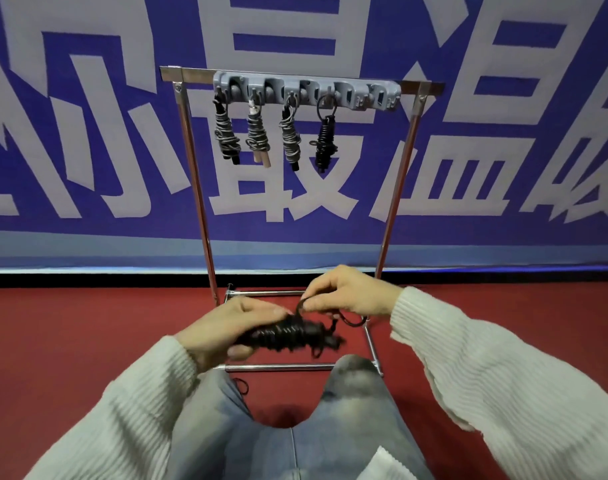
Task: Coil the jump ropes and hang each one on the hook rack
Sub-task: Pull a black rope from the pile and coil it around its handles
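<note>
So there's this huge blue banner across the back wall with big white Chinese characters; I can make out 最 in the middle and 温 to its right, the rest is cropped or too warped to read. Red floor below it. In front stands a chrome frame stand with a grey plastic hook rack clipped along the top bar.

Four coiled jump ropes hang on the rack already: three grey-corded ones side by side on the left hooks, and one black one just to their right. The hooks further right are bare.

A person is down low by the stand's base, knees in blue jeans, sleeves of a white ribbed sweater. The fifth rope, a black jump rope bundle, is between the two hands, above the knees. The left hand wraps around the bundle's left end, thumb underneath. The right hand is just above the bundle's right part, fingertips pinching a loop of black cord that rises from it. The bundle is a bit motion-blurred.
</note>
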